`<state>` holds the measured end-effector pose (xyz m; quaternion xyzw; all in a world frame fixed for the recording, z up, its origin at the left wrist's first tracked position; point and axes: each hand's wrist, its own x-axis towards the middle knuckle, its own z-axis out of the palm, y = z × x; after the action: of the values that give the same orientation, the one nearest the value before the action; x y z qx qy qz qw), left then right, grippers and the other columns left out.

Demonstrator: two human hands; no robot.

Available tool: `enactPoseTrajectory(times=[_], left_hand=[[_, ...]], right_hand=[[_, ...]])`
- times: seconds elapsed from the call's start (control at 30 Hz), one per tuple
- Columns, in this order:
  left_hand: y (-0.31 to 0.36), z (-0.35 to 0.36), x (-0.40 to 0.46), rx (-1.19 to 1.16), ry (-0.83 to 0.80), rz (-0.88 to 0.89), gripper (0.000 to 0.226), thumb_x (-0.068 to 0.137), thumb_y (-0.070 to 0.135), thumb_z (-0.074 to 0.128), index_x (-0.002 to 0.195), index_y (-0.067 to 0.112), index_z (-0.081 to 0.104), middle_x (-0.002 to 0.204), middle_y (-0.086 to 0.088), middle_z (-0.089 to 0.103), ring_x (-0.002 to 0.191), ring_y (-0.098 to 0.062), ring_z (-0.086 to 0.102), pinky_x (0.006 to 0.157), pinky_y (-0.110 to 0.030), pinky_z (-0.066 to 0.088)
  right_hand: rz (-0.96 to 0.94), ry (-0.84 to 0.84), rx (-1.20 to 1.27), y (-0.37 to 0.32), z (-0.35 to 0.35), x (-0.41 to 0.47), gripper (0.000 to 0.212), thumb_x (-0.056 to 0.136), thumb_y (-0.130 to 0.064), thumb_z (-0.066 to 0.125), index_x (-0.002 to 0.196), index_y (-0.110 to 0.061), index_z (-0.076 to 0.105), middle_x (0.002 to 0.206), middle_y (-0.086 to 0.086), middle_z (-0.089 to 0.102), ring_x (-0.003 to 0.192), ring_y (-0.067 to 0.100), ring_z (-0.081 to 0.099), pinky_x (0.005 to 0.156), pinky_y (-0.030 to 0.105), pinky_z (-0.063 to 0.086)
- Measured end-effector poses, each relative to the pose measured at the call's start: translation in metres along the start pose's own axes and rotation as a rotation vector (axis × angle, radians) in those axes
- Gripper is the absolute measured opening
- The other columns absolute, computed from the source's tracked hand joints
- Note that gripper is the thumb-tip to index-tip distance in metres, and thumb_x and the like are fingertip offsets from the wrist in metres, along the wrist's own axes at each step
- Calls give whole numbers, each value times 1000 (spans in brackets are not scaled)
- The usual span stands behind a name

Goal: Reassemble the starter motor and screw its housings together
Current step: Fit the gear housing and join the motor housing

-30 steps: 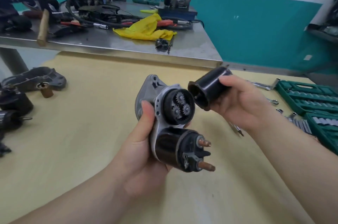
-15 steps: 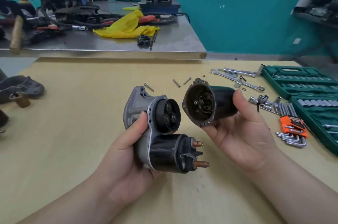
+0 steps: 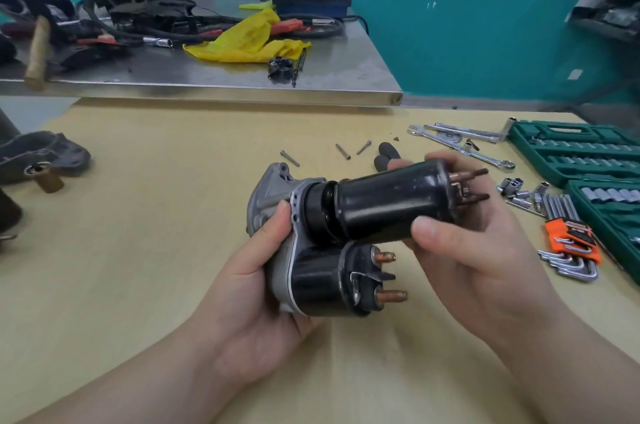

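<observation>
My left hand (image 3: 263, 288) grips the starter's grey drive housing (image 3: 268, 193), which carries the black solenoid (image 3: 322, 281) with two copper studs pointing right. My right hand (image 3: 464, 247) holds the black cylindrical motor housing (image 3: 388, 205) by its far end, thumb below and fingers over the top. The cylinder's open end sits against the gear opening of the drive housing, with a small gap showing at the joint. Three loose long screws (image 3: 343, 151) lie on the yellow table behind the motor.
Spanners (image 3: 460, 146), loose sockets (image 3: 516, 188), an orange holder of hex keys (image 3: 571, 243) and green socket cases (image 3: 588, 153) lie to the right. A grey casting (image 3: 41, 156) sits at the left. A steel bench (image 3: 207, 77) cluttered with tools and a yellow cloth stands behind.
My right hand turned the motor housing around and brought its open end onto the gear opening of the drive housing. The view also shifted to the right and downward.
</observation>
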<state>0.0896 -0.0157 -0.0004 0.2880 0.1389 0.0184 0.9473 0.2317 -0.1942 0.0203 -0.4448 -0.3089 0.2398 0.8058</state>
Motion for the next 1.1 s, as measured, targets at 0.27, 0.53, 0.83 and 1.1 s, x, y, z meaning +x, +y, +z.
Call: enactPoseTrajectory(times=[0.27, 0.53, 0.83, 1.1], left_hand=[[0, -4, 1, -33, -96, -84, 73, 83, 46, 90, 144, 14, 68, 136, -15, 74, 111, -33, 78, 87, -45, 64], [-9, -6, 0, 61, -75, -75, 76, 74, 51, 95, 140, 21, 72, 141, -9, 72, 113, -28, 77, 92, -42, 64], [-7, -8, -1, 100, -62, -12, 77, 69, 50, 98, 137, 22, 74, 136, -9, 74, 111, -29, 77, 94, -45, 61], [-1, -5, -2, 196, -22, 90, 70, 69, 50, 97, 131, 24, 78, 129, -6, 78, 111, -25, 78, 85, -39, 65]], right_hand=[[-120, -61, -92, -10, 13, -5, 70, 69, -19, 98, 129, -21, 62, 144, 25, 57, 134, 53, 56, 108, 76, 44], [-41, -117, -122, 1, 14, -8, 71, 69, 5, 83, 130, -18, 56, 144, 22, 61, 130, 46, 63, 98, 55, 58], [19, -76, -345, -9, 3, -11, 60, 83, -34, 71, 141, -29, 61, 129, 7, 67, 115, 36, 68, 91, 46, 61], [100, 30, -299, -8, 1, -8, 58, 72, -41, 90, 125, -24, 75, 120, 18, 75, 101, 44, 75, 76, 59, 65]])
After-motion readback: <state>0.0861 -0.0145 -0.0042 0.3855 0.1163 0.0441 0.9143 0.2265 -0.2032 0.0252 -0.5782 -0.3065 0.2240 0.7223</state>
